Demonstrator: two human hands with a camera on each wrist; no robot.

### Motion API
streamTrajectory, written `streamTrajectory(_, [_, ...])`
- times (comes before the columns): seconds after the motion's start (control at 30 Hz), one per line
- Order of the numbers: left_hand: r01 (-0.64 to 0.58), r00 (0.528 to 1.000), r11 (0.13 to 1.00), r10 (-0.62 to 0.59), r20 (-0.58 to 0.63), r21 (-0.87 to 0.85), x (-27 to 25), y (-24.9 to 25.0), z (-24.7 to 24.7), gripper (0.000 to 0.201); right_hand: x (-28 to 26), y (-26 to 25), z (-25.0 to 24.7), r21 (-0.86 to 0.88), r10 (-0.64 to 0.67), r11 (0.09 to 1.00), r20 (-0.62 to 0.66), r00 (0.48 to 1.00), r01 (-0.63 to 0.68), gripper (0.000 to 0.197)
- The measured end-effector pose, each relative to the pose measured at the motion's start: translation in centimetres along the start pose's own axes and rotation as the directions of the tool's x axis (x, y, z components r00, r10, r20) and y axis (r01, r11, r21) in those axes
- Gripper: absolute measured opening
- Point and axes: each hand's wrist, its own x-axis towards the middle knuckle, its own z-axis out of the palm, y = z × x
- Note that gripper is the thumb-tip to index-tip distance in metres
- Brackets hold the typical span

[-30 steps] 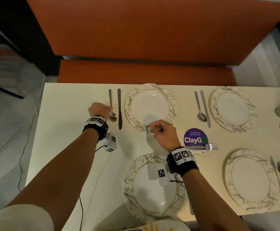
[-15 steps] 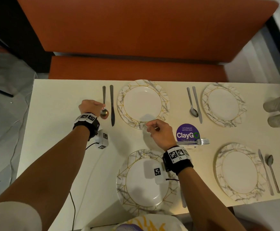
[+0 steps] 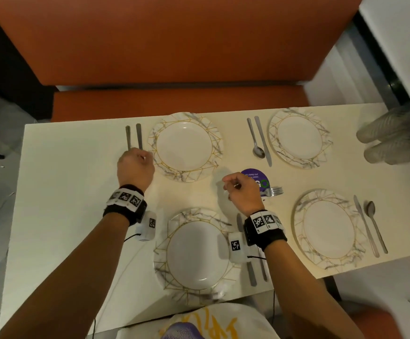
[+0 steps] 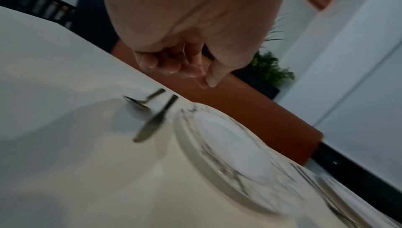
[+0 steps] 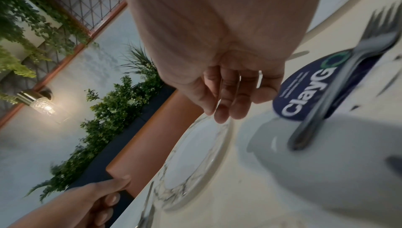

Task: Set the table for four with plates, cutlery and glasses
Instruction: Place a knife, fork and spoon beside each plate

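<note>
Four marbled plates with gold lines lie on a pale worktop point(image 3: 59, 192), two along the far edge and two along the near edge.

Far left setting — a spoon point(image 4: 139, 103) and a knife point(image 4: 153, 121) lie side by side just left of the far left plate point(image 3: 185, 146), handles toward the far edge. The left hand point(image 3: 135, 167) hovers over their near ends; in the left wrist view its fingers point(image 4: 172, 67) hang loosely curled with the thumb close to the fingertips, and the grip has hold of nothing.

Near left setting — the near left plate point(image 3: 197, 250) sits at the near edge, with cutlery just to its right, largely hidden by the right wrist.

Centre — the right hand point(image 3: 241, 192) hovers between the two left plates. The right wrist view shows its fingers point(image 5: 228, 101) nearly straight and relaxed, the grip empty. Just right of it a purple round sticker point(image 3: 255, 179) lies on the worktop, and forks point(image 3: 273, 191) rest across it, tines toward the right edge.

Far right setting — a second spoon point(image 3: 256, 140) and a second knife point(image 3: 263, 143) lie left of the far right plate point(image 3: 299, 138).

Near right setting — a third knife point(image 3: 365, 223) and a third spoon point(image 3: 375, 223) lie right of the near right plate point(image 3: 328, 230).

Right edge — blurred clear glasses point(image 3: 394, 135) lie on their sides near the far right corner.
</note>
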Motion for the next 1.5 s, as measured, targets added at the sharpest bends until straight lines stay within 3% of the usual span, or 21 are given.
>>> streamTrajectory(0.13, [-0.130,0.982,0.991,0.132,0.134,-0.027,-4.7,4.4,4.8,0.015,-0.3,2.9,-4.3,-0.080,0.005,0.997,-0.071,0.997,-0.011,0.013])
streamTrajectory(0.27, [-0.220,0.919,0.973,0.229,0.322,-0.066,-8.9,7.7,10.2,0.009,0.2,5.9,-8.1,-0.223,-0.030,0.975,-0.130,0.991,0.000,0.012])
streamTrajectory(0.37, [-0.220,0.857,0.973,0.226,0.463,-0.068,-11.3,9.8,14.2,0.008,1.3,8.1,-10.5,-0.401,-0.043,0.916,-0.146,0.988,-0.019,0.013])
streamTrajectory(0.53, [-0.295,0.797,0.955,0.221,0.562,0.043,-13.5,12.0,19.1,0.018,2.9,9.8,-12.5,-0.664,0.060,0.740,-0.091,0.994,-0.105,0.041])
streamTrajectory(0.67, [-0.392,0.780,0.888,0.184,0.598,0.239,-14.4,13.0,21.4,0.025,4.0,10.3,-12.7,-0.691,0.144,0.717,0.025,0.989,-0.087,0.027])
streamTrajectory(0.87, [-0.316,0.828,0.910,0.126,0.547,0.270,-14.8,13.7,22.3,0.018,5.6,11.0,-14.0,-0.474,0.155,0.877,0.116,0.981,-0.082,0.014])
streamTrajectory(1.0, [-0.187,0.828,0.972,0.078,0.555,0.143,-14.3,14.4,21.4,0.011,6.4,10.6,-14.4,-0.202,0.106,0.976,0.091,0.990,-0.086,0.008])
streamTrajectory(1.1, [-0.061,0.875,0.998,0.040,0.483,0.027,-14.2,15.6,20.5,0.011,7.4,9.5,-15.2,-0.050,0.016,0.999,0.073,0.997,-0.013,0.013])
streamTrajectory(1.2, [0.034,0.904,0.995,0.008,0.428,-0.092,-14.1,16.4,19.4,0.015,7.5,7.8,-15.6,0.203,0.037,0.977,0.113,0.993,-0.060,0.020])
streamTrajectory(1.27, [0.088,0.906,0.982,-0.009,0.424,-0.167,-14.3,16.9,18.6,0.014,7.1,6.6,-15.6,0.341,0.092,0.923,0.263,0.960,-0.181,0.029])
streamTrajectory(1.37, [0.164,0.911,0.946,-0.036,0.411,-0.281,-14.8,17.0,17.3,0.013,6.0,5.4,-14.7,0.466,-0.006,0.856,0.443,0.896,-0.225,0.026])
streamTrajectory(1.5, [0.297,0.901,0.857,-0.106,0.421,-0.420,-15.5,16.0,15.2,0.017,4.7,4.5,-12.5,0.580,-0.037,0.777,0.429,0.903,-0.244,0.023])
